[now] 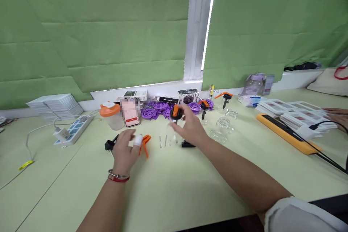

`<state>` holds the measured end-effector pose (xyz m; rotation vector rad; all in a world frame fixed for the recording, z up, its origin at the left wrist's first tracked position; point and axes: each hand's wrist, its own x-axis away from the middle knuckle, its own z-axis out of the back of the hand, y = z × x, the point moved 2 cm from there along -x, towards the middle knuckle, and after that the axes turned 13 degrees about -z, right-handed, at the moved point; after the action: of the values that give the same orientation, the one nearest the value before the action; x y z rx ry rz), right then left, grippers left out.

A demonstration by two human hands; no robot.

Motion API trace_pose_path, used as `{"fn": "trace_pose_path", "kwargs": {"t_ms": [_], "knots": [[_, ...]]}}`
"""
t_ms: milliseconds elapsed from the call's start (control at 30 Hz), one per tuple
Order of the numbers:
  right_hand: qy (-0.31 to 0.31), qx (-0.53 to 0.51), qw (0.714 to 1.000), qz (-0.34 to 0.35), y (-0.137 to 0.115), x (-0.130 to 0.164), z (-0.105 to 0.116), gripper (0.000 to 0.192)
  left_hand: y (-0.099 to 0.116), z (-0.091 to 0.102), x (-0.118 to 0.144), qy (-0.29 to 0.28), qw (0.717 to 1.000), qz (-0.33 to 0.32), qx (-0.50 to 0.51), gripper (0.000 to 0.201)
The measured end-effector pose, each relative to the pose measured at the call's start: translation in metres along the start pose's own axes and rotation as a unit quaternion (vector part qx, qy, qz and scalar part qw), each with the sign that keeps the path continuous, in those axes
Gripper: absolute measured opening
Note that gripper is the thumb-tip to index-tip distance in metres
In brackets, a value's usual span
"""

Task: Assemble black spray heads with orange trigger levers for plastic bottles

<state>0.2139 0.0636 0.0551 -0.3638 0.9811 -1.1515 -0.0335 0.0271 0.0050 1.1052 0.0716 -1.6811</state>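
My right hand [191,125] is closed around a round black cap with an orange lever [176,111], held above the table. My left hand [125,150] hovers low over the table, thumb and fingers apart; a white wrap covers the thumb tip. On its left lies a black part with a thin rod [109,145], partly hidden by the hand. Just right of the thumb is an orange lever piece [145,145]. Two metal pins [160,142] and several tiny parts lie between the hands. A black piece [187,144] rests below my right hand.
Purple round parts [150,114] are piled at the back beside a phone [129,114] and an orange-lidded bottle [110,115]. Glass jars [223,125] stand right. Further right are a yellow power strip [288,133], white stacked frames [304,117] and another person's hand [338,119].
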Motion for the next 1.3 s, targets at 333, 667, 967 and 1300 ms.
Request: {"fn": "trace_pose_path", "kwargs": {"t_ms": [333, 667, 967, 1300], "knots": [[-0.199, -0.082, 0.976, 0.037, -0.009, 0.090, -0.028, 0.058, 0.066, -0.034, 0.033, -0.206, 0.797, 0.134, 0.551, 0.069], [-0.186, -0.359, 0.823, -0.399, 0.058, 0.053, -0.029, 0.044, 0.066, -0.044, 0.037, -0.208, 0.629, 0.295, 0.688, 0.031], [-0.266, -0.406, 0.755, -0.440, 0.064, 0.061, -0.045, 0.038, 0.055, -0.053, 0.041, -0.218, 0.602, 0.358, 0.680, 0.031], [-0.265, -0.380, 0.834, -0.301, 0.063, 0.054, -0.033, 0.035, 0.046, -0.051, 0.038, -0.207, 0.574, 0.353, 0.709, 0.042]]}}
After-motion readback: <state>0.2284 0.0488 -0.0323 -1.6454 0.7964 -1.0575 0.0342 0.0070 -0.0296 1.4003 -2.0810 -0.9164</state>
